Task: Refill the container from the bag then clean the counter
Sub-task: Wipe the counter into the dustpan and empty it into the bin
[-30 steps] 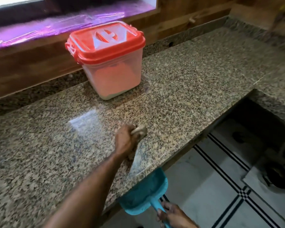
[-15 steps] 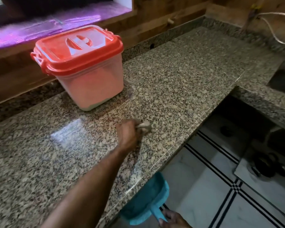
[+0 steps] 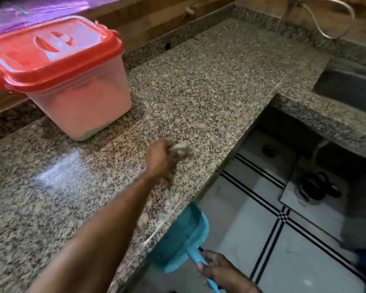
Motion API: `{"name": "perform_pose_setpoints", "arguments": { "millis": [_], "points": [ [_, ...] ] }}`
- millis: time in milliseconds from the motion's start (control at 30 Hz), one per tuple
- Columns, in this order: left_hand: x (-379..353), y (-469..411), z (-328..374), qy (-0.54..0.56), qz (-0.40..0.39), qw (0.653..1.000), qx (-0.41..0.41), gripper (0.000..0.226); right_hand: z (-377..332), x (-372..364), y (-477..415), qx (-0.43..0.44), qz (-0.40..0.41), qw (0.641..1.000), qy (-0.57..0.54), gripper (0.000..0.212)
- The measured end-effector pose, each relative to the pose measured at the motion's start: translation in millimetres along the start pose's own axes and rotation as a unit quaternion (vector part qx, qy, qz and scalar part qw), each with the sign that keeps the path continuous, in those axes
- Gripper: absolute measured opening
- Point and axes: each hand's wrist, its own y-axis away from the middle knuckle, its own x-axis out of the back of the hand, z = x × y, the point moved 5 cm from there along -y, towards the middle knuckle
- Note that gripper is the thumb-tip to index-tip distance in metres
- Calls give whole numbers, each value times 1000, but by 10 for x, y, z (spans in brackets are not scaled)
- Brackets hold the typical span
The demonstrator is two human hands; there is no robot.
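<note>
Where the speckled granite counter (image 3: 209,85) runs along a wooden wall, one square translucent container (image 3: 80,106) stands closed under a glossy red lid (image 3: 51,53). Right of the container, nearer the front edge, the left hand (image 3: 160,160) bunches one pale crumpled cloth (image 3: 180,148) in curled fingers against the stone. Further right, below the edge, the right hand (image 3: 222,271) grips one blue plastic dustpan (image 3: 184,235) by its handle, above white floor tiles (image 3: 304,250) lined in black.

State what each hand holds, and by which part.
The left hand grips a bunched cloth, wadded in its fist, against the counter. The right hand holds the blue dustpan by its handle, below the counter's edge.
</note>
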Motion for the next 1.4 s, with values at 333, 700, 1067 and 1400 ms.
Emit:
{"name": "perform_pose_setpoints", "arguments": {
  "millis": [333, 700, 1067, 1400],
  "points": [
    [-447, 98, 61, -157, -67, 982, -85, 16, 7, 89, 70, 41, 68, 997, -24, 12],
    [-570, 458, 109, -138, -50, 986, -84, 26, 44, 112, 209, 56, 62, 996, -22, 16],
    [-545, 261, 83, -212, -62, 964, -150, 18, 306, 199, 265, 66, 71, 995, -31, 19],
    [443, 1609, -483, -299, -59, 940, -152, 41, 403, -81, 565, 72, 48, 995, -39, 11]
  ]
}}
